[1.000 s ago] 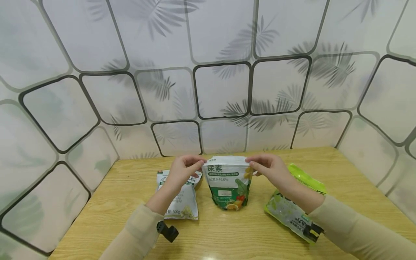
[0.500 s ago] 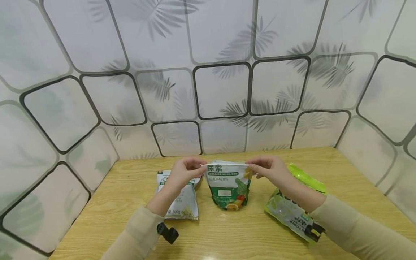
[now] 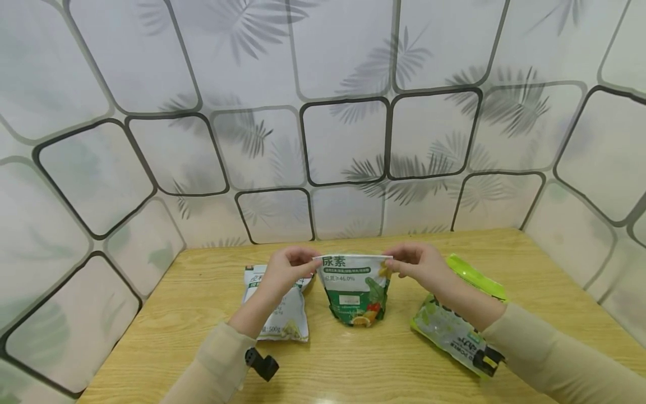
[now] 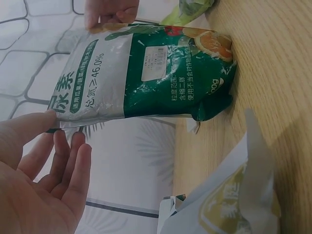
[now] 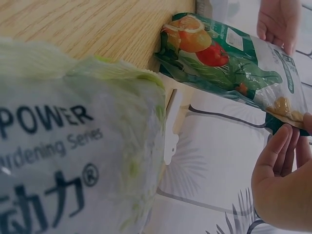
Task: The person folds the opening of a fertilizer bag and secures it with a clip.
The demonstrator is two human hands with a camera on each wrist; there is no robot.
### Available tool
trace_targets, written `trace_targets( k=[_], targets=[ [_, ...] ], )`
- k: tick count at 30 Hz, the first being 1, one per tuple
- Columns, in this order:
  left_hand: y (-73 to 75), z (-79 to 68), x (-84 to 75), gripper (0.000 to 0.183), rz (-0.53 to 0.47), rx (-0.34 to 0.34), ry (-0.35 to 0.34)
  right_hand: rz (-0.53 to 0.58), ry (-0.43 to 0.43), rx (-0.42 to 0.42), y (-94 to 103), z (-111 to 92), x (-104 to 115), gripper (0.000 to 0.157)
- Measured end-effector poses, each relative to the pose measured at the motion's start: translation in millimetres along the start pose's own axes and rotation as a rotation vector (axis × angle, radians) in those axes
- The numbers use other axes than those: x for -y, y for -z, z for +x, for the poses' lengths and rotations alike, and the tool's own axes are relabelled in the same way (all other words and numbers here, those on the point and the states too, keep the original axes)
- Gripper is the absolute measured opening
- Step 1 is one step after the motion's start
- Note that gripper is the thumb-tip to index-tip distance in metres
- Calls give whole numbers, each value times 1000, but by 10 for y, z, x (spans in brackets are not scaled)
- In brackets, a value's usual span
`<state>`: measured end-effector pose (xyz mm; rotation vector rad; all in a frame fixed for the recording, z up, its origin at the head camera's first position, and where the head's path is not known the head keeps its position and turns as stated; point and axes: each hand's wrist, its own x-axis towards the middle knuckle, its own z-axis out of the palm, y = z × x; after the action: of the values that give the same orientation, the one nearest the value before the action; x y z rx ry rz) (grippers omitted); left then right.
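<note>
A green-and-white fertilizer bag (image 3: 355,289), printed with vegetables and an orange slice, stands upright mid-table in the head view. Its top edge is stretched into a straight line between the two hands, and the top strip is folded away behind. My left hand (image 3: 284,272) pinches the top left corner; in the left wrist view the thumb (image 4: 39,119) lies on the printed front with fingers behind. At the opposite top corner, my right hand (image 3: 416,264) pinches the bag between thumb and fingers. The back of the bag is hidden in the head view.
A white bag (image 3: 290,317) marked 500g lies left, partly covered by the left forearm. To the right, a lime-green and grey bag (image 3: 444,331) lies slanted under the right forearm. A patterned cloth wall (image 3: 348,140) rises behind the wooden table (image 3: 353,365).
The bag's top strip, visible above the fold a second ago, has tipped back out of sight. Both hands have come down slightly with the edge; the other bags stay put.
</note>
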<state>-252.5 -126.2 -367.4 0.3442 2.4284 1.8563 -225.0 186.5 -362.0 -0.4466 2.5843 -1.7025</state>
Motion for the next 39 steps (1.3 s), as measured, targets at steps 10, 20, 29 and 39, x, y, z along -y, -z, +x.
trace_targets(
  k=[10, 20, 29, 39],
  targets=[
    [-30, -5, 34, 19, -7, -20, 11, -18, -11, -12, 3, -4, -22, 29],
    [-33, 1, 46, 27, -32, -5, 23, -14, -37, -27, -28, -17, 7, 33],
    [-64, 3, 58, 22, -42, -59, 0, 11, -54, 9, -9, 4, 13, 33],
    [-77, 14, 49, 18, -57, -44, -36, 16, -51, 29, 11, 20, -10, 33]
  ],
)
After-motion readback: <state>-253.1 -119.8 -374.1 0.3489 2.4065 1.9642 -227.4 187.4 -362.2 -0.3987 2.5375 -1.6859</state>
